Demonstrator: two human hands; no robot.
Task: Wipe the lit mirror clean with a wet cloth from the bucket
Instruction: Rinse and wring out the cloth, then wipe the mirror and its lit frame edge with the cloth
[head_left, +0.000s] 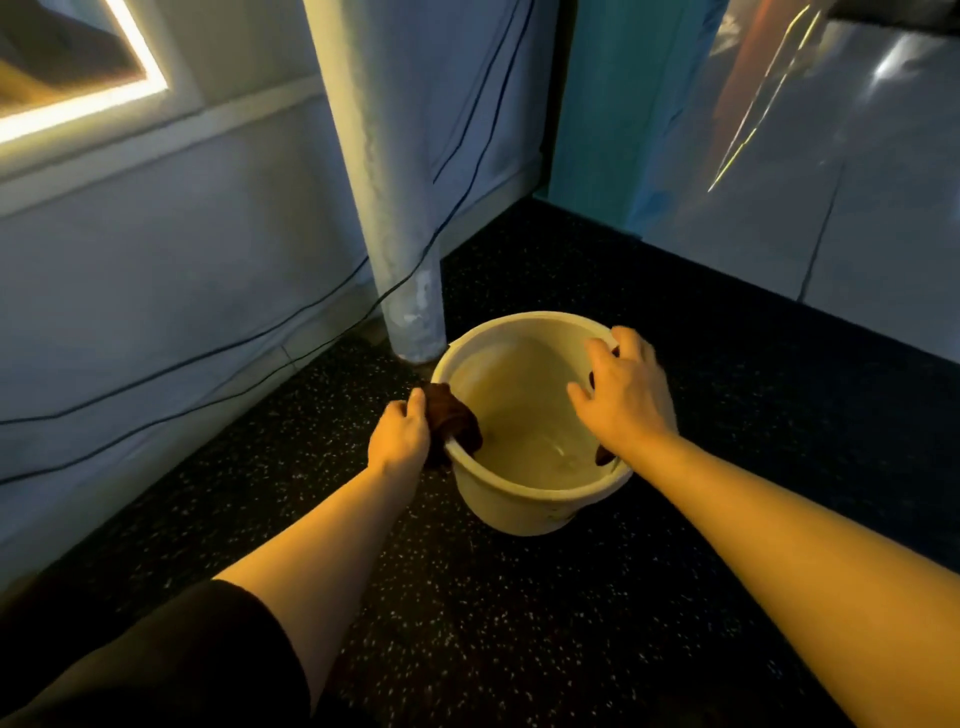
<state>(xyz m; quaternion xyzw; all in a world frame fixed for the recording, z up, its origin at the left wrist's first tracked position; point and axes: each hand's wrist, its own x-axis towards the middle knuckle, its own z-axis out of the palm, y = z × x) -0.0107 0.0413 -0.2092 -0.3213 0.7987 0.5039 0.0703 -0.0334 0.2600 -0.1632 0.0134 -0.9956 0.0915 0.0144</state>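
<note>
Pale bucket (524, 499) sits on the dark speckled floor (519, 623), just at 5 o'clock of the pillar (395, 208) base. Dark cloth (452, 423) is draped over the bucket rim at 9 o'clock; left hand (400, 434) grips it there. Right hand (626, 387) has fingers spread wide, resting over the rim at 3 o'clock, holding nothing. Lit mirror (78, 67) is at 10 o'clock, on the wall.
</note>
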